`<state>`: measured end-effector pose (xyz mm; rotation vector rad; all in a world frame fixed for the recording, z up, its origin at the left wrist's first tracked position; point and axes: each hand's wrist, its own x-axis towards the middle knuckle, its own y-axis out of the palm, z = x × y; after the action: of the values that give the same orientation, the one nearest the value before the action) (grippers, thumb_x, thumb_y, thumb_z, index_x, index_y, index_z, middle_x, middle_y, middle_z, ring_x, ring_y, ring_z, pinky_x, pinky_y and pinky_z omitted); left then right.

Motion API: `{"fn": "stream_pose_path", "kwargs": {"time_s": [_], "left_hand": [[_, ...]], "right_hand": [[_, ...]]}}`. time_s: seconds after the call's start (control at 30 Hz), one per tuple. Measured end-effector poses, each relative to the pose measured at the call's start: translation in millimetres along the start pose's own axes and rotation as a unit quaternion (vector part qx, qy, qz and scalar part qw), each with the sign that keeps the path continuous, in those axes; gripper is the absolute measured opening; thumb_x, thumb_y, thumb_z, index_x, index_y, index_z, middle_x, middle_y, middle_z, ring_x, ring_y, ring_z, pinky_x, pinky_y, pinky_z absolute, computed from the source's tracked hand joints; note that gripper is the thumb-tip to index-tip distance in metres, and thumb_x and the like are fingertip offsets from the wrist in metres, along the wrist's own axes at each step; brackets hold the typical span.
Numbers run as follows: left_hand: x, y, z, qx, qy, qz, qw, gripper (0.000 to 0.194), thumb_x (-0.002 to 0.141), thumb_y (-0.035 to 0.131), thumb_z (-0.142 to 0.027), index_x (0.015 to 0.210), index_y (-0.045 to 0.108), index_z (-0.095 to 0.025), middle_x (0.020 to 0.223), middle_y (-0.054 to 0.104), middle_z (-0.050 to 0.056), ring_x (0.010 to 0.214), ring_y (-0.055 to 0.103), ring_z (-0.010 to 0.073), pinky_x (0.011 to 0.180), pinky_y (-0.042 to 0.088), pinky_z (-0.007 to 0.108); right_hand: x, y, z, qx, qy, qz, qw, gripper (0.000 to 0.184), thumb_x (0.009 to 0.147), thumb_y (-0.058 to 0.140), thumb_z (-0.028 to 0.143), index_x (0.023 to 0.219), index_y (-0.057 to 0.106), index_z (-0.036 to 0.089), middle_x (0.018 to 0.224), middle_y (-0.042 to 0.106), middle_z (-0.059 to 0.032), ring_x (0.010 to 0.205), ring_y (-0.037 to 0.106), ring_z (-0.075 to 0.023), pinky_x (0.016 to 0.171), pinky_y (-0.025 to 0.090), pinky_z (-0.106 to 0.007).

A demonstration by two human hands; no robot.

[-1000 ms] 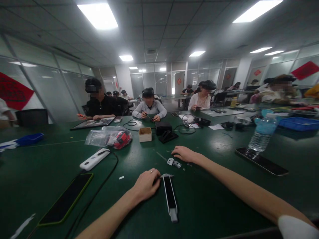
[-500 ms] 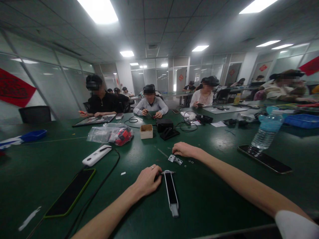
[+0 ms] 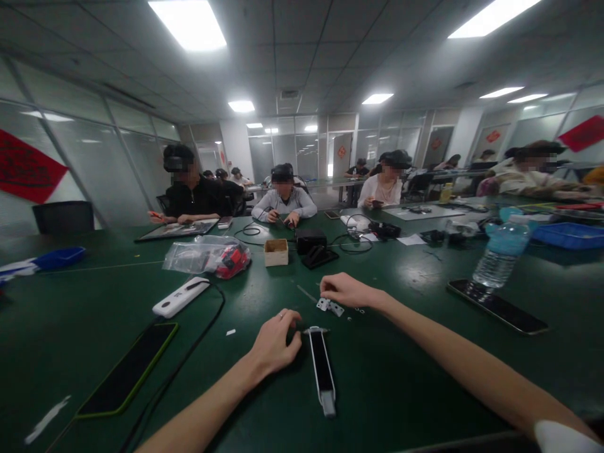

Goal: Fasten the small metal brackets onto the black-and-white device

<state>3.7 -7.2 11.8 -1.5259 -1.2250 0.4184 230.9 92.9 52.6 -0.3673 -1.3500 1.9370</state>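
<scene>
My left hand (image 3: 276, 340) rests on the green table with its thumb and fingers apart, holding nothing. Just to its right lies a slim black strip in a white frame (image 3: 321, 371), with a grey block at its near end and a thin crosspiece at its far end. Farther out, my right hand (image 3: 349, 290) has its fingertips pinched together and turned down; what they hold, if anything, is hidden. Right below those fingertips are small silvery metal brackets (image 3: 329, 306). A thin strip (image 3: 306, 293) lies to their left, and tiny rings (image 3: 359, 310) to their right.
At left lie a green-edged phone (image 3: 127, 371) and a white power bank (image 3: 180, 297) with a black cable. Ahead are a plastic bag (image 3: 207, 257), a small open box (image 3: 276, 253) and a black box (image 3: 310, 241). A bottle (image 3: 501, 251) and another phone (image 3: 495, 307) are at right.
My left hand has come away from the strip's far end, its thumb and fingers parting. My right hand has lifted slightly and shifted towards the metal brackets, its fingertips drawing together.
</scene>
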Motion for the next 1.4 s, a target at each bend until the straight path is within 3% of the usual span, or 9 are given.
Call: {"fn": "stream_pose_path", "kwargs": {"time_s": [0.1,0.2,0.4,0.63,0.83,0.93,1.1,1.4], "left_hand": [[0,1.8,0,-0.023,0.007,-0.06,0.998,0.021,0.084,0.046,-0.028,0.102,0.05,-0.018,0.089,0.057,0.004,0.077,0.056,0.0166,0.071,0.045,0.029],[-1,4.7,2,-0.035,0.023,-0.077,0.996,0.021,0.086,0.047,-0.032,0.102,0.05,-0.019,0.089,0.058,0.003,0.076,0.057,0.0156,0.07,0.047,0.028],[1,8.9,8,-0.037,0.036,-0.094,0.994,0.011,0.087,0.048,-0.029,0.092,0.053,-0.019,0.085,0.058,0.001,0.072,0.057,0.0131,0.065,0.047,0.024],[0,7.7,9,-0.018,0.033,-0.115,0.993,0.012,0.086,0.051,-0.029,0.09,0.056,-0.019,0.083,0.059,0.001,0.068,0.057,0.0122,0.064,0.047,0.023],[1,7.2,8,-0.025,0.034,-0.101,0.994,0.012,0.087,0.05,-0.028,0.088,0.058,-0.02,0.082,0.06,0.001,0.072,0.057,0.013,0.068,0.047,0.024],[1,4.8,8,-0.032,0.026,-0.09,0.995,0.014,0.087,0.049,-0.029,0.091,0.06,-0.02,0.087,0.06,0.003,0.077,0.057,0.014,0.07,0.046,0.025],[2,-5.8,9,-0.067,-0.014,-0.034,0.997,0.019,0.085,0.05,-0.03,0.093,0.065,-0.02,0.084,0.061,0.003,0.069,0.056,0.0139,0.066,0.046,0.025],[3,-9.1,8,-0.1,-0.048,0.043,0.993,0.02,0.081,0.053,-0.031,0.09,0.067,-0.02,0.079,0.066,0.001,0.066,0.057,0.0132,0.064,0.045,0.024]], "right_hand": [[-6,6,33,0.091,-0.036,0.001,0.995,0.018,0.08,0.058,0.032,0.086,0.062,0.015,0.079,0.064,-0.0017,0.068,0.058,-0.0122,0.059,0.042,-0.021],[-7,16,54,0.185,-0.042,0.014,0.982,0.02,0.077,0.063,0.028,0.091,0.06,0.015,0.082,0.066,-0.002,0.071,0.061,-0.0127,0.061,0.046,-0.021],[-5,28,62,0.281,-0.033,0.018,0.959,0.022,0.077,0.063,0.026,0.094,0.056,0.015,0.079,0.069,-0.002,0.074,0.066,-0.0148,0.065,0.049,-0.023],[-3,35,59,0.255,-0.026,-0.019,0.967,0.02,0.076,0.062,0.023,0.093,0.057,0.016,0.08,0.069,-0.0011,0.073,0.066,-0.0144,0.064,0.049,-0.022],[-7,33,59,0.25,-0.026,-0.004,0.968,0.02,0.079,0.06,0.026,0.096,0.058,0.015,0.084,0.068,-0.0024,0.075,0.065,-0.0139,0.065,0.049,-0.022],[-12,32,52,0.205,-0.03,-0.03,0.978,0.018,0.08,0.059,0.029,0.094,0.06,0.016,0.084,0.067,-0.0019,0.074,0.063,-0.0132,0.065,0.048,-0.023],[-30,31,31,0.082,-0.038,-0.099,0.991,0.016,0.086,0.052,0.029,0.089,0.062,0.017,0.085,0.064,-0.0027,0.073,0.057,-0.013,0.068,0.046,-0.025],[-57,32,23,-0.067,-0.076,-0.042,0.994,0.019,0.085,0.051,0.032,0.089,0.063,0.017,0.088,0.06,-0.0061,0.08,0.052,-0.0176,0.074,0.04,-0.032]]}}
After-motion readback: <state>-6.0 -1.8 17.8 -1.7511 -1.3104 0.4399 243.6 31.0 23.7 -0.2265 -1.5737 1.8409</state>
